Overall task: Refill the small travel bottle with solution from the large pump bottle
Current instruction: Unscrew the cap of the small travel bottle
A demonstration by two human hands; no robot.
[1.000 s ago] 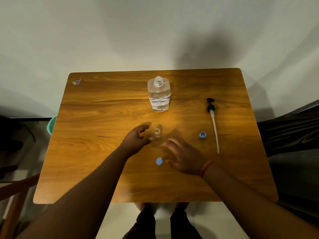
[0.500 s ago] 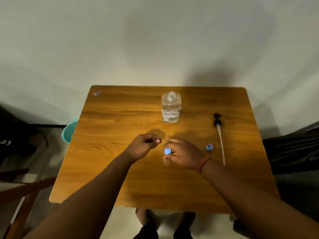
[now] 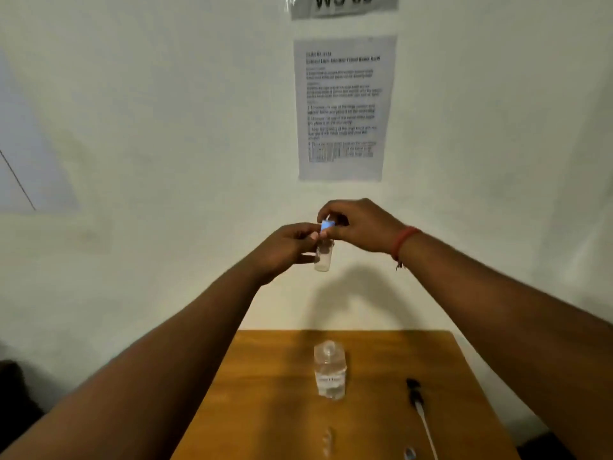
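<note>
L hand (image 3: 288,244) grips travel bottle (image 3: 323,256); R hand (image 3: 360,224) pinches cap (image 3: 326,225).

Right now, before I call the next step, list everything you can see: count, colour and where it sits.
Small bottle: 1, clear, held up in front of the wall, above the table.
Cap: 1, blue, at the small bottle's top, pinched in the right fingers.
Large bottle: 1, clear with white label, upright mid-table, neck open.
Pump: 1, black head with white tube, lying on the table right of the large bottle.
Table: 1, brown wood, against the wall.
Sheets: 2, white with print, on the wall.
Left hand: grips the small bottle.
Right hand: on the cap; red band at the wrist.
</note>
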